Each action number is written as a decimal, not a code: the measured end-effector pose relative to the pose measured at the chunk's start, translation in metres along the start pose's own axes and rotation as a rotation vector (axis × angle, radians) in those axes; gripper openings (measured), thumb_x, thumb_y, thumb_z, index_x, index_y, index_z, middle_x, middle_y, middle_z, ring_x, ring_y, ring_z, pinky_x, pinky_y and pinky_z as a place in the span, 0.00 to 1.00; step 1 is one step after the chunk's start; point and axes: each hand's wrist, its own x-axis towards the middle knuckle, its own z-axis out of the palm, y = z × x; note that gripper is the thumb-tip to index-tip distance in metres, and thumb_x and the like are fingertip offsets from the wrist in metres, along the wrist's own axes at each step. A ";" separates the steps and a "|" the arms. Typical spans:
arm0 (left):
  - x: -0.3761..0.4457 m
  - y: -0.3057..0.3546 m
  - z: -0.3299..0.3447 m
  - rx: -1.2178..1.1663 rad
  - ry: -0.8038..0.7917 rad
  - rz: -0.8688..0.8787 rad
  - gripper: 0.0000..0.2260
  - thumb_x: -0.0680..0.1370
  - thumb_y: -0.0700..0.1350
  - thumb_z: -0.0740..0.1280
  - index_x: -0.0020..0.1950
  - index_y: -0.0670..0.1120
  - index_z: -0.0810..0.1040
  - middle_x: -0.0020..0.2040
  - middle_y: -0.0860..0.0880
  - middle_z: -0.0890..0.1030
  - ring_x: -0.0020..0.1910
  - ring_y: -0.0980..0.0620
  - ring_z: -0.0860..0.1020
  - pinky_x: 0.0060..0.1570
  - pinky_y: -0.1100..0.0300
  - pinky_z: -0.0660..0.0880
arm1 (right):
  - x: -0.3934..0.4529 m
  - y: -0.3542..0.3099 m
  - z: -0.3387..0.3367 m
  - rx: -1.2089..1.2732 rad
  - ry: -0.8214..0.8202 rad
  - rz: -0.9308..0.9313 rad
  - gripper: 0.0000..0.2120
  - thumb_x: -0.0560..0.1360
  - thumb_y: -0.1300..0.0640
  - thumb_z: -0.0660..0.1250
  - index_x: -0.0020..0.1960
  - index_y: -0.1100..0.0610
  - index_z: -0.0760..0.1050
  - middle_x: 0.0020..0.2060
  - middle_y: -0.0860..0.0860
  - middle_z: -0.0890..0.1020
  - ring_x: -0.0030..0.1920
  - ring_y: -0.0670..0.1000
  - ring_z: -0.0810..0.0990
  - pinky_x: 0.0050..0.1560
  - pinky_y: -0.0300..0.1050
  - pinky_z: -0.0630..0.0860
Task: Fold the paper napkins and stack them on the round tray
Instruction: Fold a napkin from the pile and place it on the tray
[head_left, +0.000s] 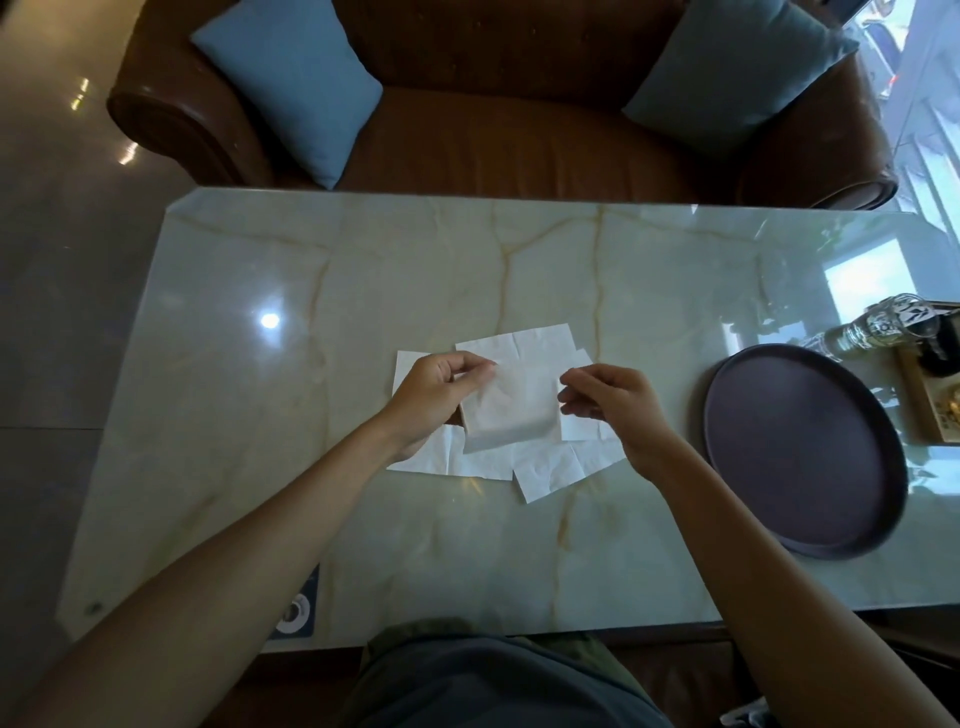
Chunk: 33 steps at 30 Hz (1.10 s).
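Both sets of fingers pinch the top corners of one napkin (511, 410), left hand (436, 395) and right hand (615, 400), loose napkins (545, 467) on the desk (415, 545) underneath, round tray (800, 447) off right.

Marble table (467, 545) with loose napkins (550, 473), round tray (800, 447), bottle (872, 327).
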 end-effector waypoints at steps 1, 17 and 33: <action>0.000 0.001 0.000 -0.056 0.009 -0.023 0.07 0.82 0.47 0.68 0.54 0.46 0.84 0.50 0.49 0.84 0.48 0.50 0.81 0.50 0.50 0.77 | -0.001 0.004 -0.002 0.030 -0.003 0.016 0.11 0.81 0.53 0.69 0.52 0.60 0.85 0.46 0.55 0.88 0.47 0.52 0.87 0.63 0.57 0.80; -0.011 -0.016 0.016 0.445 0.039 0.007 0.30 0.71 0.56 0.79 0.70 0.59 0.73 0.63 0.52 0.72 0.57 0.52 0.78 0.53 0.64 0.75 | -0.013 0.027 0.016 0.048 -0.097 0.002 0.22 0.78 0.57 0.72 0.69 0.44 0.75 0.56 0.55 0.86 0.57 0.53 0.84 0.60 0.46 0.78; -0.017 -0.043 0.033 0.582 -0.075 0.047 0.08 0.79 0.48 0.70 0.45 0.45 0.83 0.34 0.55 0.77 0.30 0.61 0.72 0.32 0.68 0.66 | -0.015 0.028 0.014 -0.540 -0.093 -0.131 0.13 0.74 0.53 0.76 0.57 0.49 0.82 0.54 0.47 0.78 0.53 0.47 0.79 0.53 0.39 0.74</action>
